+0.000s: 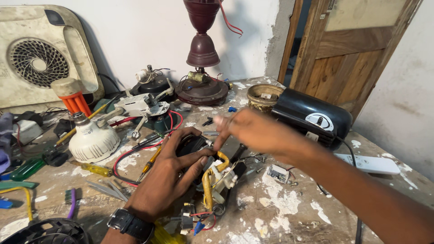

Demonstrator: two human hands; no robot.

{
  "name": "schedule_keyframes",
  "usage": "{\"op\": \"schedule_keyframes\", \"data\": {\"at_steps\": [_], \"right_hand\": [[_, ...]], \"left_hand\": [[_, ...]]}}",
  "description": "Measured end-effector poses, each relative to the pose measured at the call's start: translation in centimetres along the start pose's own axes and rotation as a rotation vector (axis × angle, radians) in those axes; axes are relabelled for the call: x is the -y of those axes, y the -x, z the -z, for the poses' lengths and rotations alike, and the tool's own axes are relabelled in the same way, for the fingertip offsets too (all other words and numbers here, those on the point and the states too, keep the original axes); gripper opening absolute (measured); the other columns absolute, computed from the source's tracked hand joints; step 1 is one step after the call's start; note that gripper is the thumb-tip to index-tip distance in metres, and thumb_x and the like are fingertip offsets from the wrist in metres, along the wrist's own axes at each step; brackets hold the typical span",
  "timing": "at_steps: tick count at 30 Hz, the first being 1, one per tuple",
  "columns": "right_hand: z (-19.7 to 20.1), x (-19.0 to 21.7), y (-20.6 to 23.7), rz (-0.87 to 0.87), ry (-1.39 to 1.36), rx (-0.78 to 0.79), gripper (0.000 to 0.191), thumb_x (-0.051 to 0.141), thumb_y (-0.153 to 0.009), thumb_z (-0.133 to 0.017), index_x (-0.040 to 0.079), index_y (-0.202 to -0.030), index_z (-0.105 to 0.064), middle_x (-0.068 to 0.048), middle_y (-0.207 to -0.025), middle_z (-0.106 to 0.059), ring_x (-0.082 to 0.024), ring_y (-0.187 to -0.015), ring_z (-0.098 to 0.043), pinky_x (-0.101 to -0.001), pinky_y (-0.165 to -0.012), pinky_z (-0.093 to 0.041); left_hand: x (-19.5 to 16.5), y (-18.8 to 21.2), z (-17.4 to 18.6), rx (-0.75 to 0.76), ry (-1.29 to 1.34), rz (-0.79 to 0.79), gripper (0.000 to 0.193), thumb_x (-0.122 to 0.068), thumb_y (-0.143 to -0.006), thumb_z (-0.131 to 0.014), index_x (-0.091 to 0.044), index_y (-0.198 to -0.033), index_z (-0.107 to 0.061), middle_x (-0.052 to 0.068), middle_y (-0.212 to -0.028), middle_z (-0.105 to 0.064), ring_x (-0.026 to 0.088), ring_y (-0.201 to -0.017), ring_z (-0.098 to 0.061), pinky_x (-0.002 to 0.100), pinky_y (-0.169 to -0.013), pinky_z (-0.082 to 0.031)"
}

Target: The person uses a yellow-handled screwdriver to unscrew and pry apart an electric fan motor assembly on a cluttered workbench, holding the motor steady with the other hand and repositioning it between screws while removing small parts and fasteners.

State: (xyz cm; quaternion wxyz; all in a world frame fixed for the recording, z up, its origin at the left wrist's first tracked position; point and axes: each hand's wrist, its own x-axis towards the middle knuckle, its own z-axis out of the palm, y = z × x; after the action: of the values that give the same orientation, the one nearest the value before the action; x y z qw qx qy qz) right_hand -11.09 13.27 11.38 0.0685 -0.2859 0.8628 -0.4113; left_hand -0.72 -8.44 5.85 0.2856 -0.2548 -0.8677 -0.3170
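My left hand [165,178], with a black watch on the wrist, presses down on a small black motor part [192,145] on the workbench. Yellow-sleeved wires [209,180] and a white connector [224,180] trail from that part toward me. My right hand [246,129] hovers just above and to the right of it, blurred, fingers pinched together near a small metal piece [209,143]; whether it holds anything I cannot tell. A black-handled tool [238,151] lies under the right hand.
A white LED bulb [92,140], screwdrivers [151,161], red wire loop [135,151], and a dismantled grey assembly [140,106] lie left. A maroon fan stand [202,49], black casing [312,116], white power strip [370,163] and wooden door [348,49] stand behind and right.
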Motion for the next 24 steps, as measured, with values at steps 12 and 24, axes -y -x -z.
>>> {"op": "schedule_keyframes", "data": {"at_steps": [12,24], "right_hand": [[-0.7,-0.9,0.0,0.043,-0.143,0.047,0.045,0.039,-0.098,-0.057,0.003,-0.092,-0.083,-0.012,-0.106,-0.080,-0.023,-0.111,-0.066,-0.0376,-0.100,-0.046],[-1.5,-2.3,-2.2,0.062,0.042,0.108,0.025,0.027,-0.087,-0.077,0.004,-0.090,-0.084,-0.018,-0.102,-0.077,-0.023,-0.095,-0.070,-0.0386,-0.091,-0.054]], "left_hand": [[0.3,0.1,-0.1,0.001,0.015,0.031,0.031,-0.021,-0.094,-0.064,-0.012,-0.121,-0.078,0.017,-0.141,-0.052,0.034,-0.134,-0.052,0.043,-0.110,-0.041],[0.4,0.2,-0.2,-0.028,0.007,0.004,0.030,-0.020,-0.094,-0.066,-0.010,-0.120,-0.078,0.018,-0.141,-0.054,0.035,-0.135,-0.052,0.043,-0.112,-0.040]]}}
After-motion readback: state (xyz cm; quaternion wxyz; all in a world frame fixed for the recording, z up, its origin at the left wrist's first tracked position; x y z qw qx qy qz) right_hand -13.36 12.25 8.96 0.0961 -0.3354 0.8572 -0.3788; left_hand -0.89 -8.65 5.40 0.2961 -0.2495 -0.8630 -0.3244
